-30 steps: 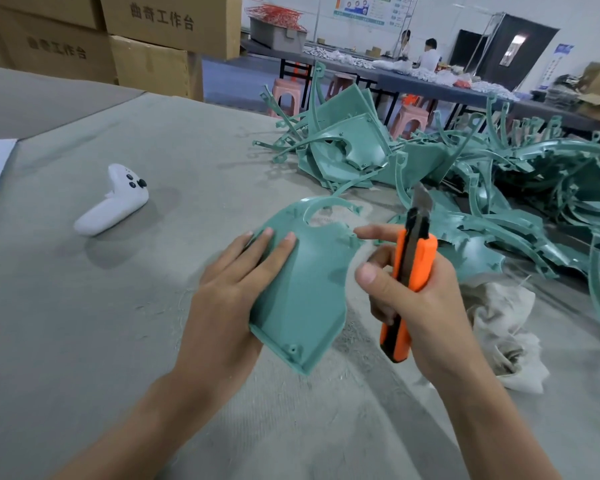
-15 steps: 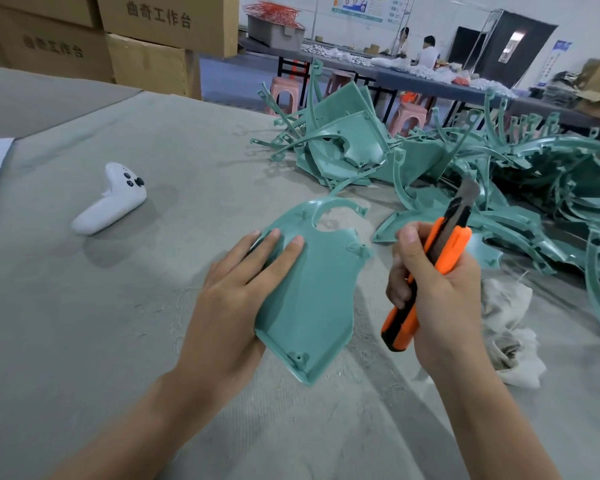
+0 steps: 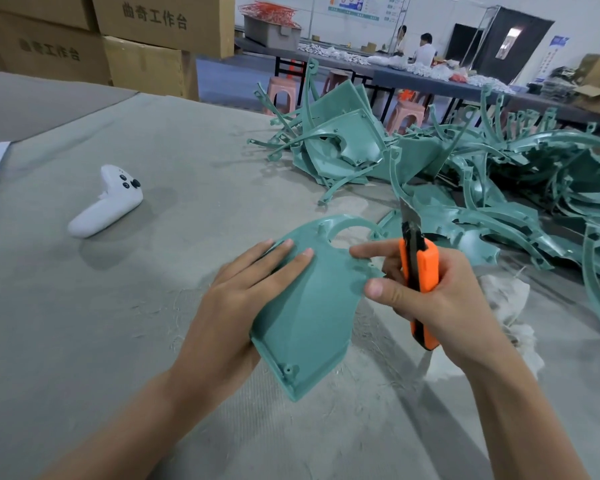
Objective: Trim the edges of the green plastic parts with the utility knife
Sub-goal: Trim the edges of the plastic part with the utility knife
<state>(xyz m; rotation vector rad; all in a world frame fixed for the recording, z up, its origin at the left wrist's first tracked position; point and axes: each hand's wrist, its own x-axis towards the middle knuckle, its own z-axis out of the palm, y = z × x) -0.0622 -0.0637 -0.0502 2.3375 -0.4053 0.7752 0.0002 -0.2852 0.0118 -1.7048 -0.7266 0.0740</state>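
Green part (image 3: 312, 306) sits tilted just over the tabletop (image 3: 84, 323), near the pile (image 3: 499, 174) of others. Left hand (image 3: 236, 306) holds its left edge, fingers flat on top, thumb hidden beneath. Right hand (image 3: 440, 299) grips the orange knife (image 3: 418, 271), blade up, forefinger touching the part's right edge.

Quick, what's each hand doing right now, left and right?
Left hand: holding the green plastic part, fingers flat on top.
Right hand: closed around the orange utility knife.

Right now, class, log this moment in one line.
left hand: holds green part | right hand: grips utility knife, blade out, beside part's right edge
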